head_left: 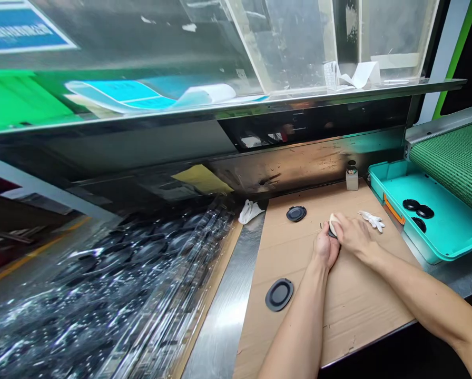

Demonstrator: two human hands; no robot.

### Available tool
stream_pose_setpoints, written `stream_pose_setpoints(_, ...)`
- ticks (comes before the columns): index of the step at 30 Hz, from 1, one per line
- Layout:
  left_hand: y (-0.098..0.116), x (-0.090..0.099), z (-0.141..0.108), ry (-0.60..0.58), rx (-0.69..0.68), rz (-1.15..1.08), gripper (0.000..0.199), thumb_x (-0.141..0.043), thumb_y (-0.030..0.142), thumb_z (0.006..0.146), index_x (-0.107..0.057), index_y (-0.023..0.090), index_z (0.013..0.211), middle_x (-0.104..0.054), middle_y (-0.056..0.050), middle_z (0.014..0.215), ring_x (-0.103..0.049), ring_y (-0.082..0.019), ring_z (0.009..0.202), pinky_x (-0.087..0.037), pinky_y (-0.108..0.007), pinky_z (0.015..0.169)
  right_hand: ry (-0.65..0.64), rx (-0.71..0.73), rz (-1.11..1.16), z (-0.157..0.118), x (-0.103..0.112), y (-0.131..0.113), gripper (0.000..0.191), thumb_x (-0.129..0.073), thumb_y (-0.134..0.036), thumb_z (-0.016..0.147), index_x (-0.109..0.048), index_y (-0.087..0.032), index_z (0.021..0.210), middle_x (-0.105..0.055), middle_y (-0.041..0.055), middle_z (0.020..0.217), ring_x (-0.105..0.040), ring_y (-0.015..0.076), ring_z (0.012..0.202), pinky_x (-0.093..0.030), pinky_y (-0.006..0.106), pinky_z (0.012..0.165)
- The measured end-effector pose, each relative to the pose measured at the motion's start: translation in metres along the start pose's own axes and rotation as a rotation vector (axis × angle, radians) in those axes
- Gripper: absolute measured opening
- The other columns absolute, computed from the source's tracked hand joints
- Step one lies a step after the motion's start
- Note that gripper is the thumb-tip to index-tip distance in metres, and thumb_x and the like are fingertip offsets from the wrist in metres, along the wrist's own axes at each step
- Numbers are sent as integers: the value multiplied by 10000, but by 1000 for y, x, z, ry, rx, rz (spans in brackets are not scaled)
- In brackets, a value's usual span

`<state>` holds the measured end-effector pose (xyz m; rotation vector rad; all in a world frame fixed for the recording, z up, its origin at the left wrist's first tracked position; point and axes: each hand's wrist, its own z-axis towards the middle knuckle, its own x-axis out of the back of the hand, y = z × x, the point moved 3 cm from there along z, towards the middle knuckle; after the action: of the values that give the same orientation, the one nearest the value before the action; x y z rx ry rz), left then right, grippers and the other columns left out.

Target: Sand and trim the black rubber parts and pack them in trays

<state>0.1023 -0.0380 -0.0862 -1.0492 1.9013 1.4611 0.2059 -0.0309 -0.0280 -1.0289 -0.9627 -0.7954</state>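
left hand [325, 247] cupped under small dark disc [331, 232], disc mostly hidden; right hand [353, 235] on top, pressing white cloth [333, 223] against it. hands together, clamped on both, over cardboard sheet [362, 310]. work in hand looks like cloth on disc, both hands committed.

just ahead of grip: dark oval disc [296, 213]. nearer body, left of grip: larger-looking dark oval disc [279, 295]. right of grip: white glove [372, 221] — past it, teal tray [390, 181] with dark discs [418, 211]. ahead: small bottle [352, 179]. left: crumpled white rag [249, 212].
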Motion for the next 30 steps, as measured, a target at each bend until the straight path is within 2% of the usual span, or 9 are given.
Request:
stream_pose_setpoints(2, 0, 1, -1, -1, 6, -4, 372, -382, 288, 1066, -715, 126, 1097, -766, -129, 1104, -702, -196, 1130, -528, -361, 1069, -20, -16, -63, 2, -1, -4, 374, -324, -430, 1078, -585, -266, 1291, -758, 88, 1094, -707, 244, 938, -436, 307, 784)
stream_pose_setpoints(5, 0, 0, -2, -25, -7, 27, 367, -386, 290, 1068, -713, 125, 1080, -774, -124, 1083, -712, -209, 1100, -544, -403, 1051, -12, -131, -113, 4, -1, 0, 388, -281, -420, 1084, -563, -251, 1290, -756, 109, 1074, -707, 257, 930, -437, 318, 776)
stream_pose_setpoints(9, -1, -1, 0, -21, -2, 37, 381, -387, 295, 1064, -723, 118, 1086, -767, -145, 1104, -701, -215, 1136, -524, -380, 1072, -59, -69, -74, 0, -3, 1, 389, -289, -458, 1078, -539, -278, 1316, -754, 94, 1075, -702, 259, 951, -438, 320, 779)
stream_pose_setpoints(14, -2, -1, -1, -34, -18, 42, 383, -394, 334, 1060, -716, 129, 1089, -740, -143, 1202, -664, -234, 1217, -518, -377, 1075, -77, -206, -3, -3, -5, -7, 421, -246, -440, 1079, -508, -272, 1362, -745, 105, 1077, -695, 269, 953, -445, 338, 778)
stream_pose_setpoints(17, -2, -1, -3, -60, 54, 40, 472, -349, 411, 1064, -725, 126, 1077, -738, -150, 1200, -657, -246, 1233, -518, -368, 1076, -122, -159, 27, -6, -9, -16, 436, -261, -490, 1075, -491, -301, 1393, -743, 92, 1069, -696, 263, 936, -454, 347, 803)
stream_pose_setpoints(21, 2, -2, -5, -47, -1, 30, 421, -355, 349, 1068, -720, 147, 1128, -743, -124, 1195, -648, -221, 1243, -512, -362, 1087, -111, -196, -33, -9, -9, -15, 464, -233, -485, 1082, -496, -295, 1413, -746, 114, 1037, -700, 271, 940, -464, 367, 828)
stream_pose_setpoints(25, 1, -3, -5, -55, 49, 27, 458, -340, 376, 1071, -716, 125, 1146, -740, -152, 1189, -671, -234, 1204, -528, -376, 1070, -116, -111, -33, -7, -8, -10, 459, -277, -513, 1075, -504, -324, 1427, -754, 112, 1050, -709, 266, 929, -467, 365, 835)
stream_pose_setpoints(28, 3, -2, -3, -14, -17, 17, 390, -360, 302, 1073, -694, 134, 1184, -743, -137, 1187, -695, -200, 1147, -535, -358, 1056, -68, -184, -56, -3, -4, -1, 451, -287, -490, 1079, -526, -306, 1414, -758, 118, 1063, -708, 263, 950, -465, 351, 828)
stream_pose_setpoints(30, 2, -3, -3, -7, -48, 23, 358, -378, 266, 1069, -682, 133, 1204, -748, -137, 1171, -706, -190, 1118, -540, -356, 1048, -48, -171, -44, -2, -3, 2, 439, -298, -475, 1080, -537, -293, 1400, -760, 113, 1075, -707, 257, 956, -461, 334, 814)
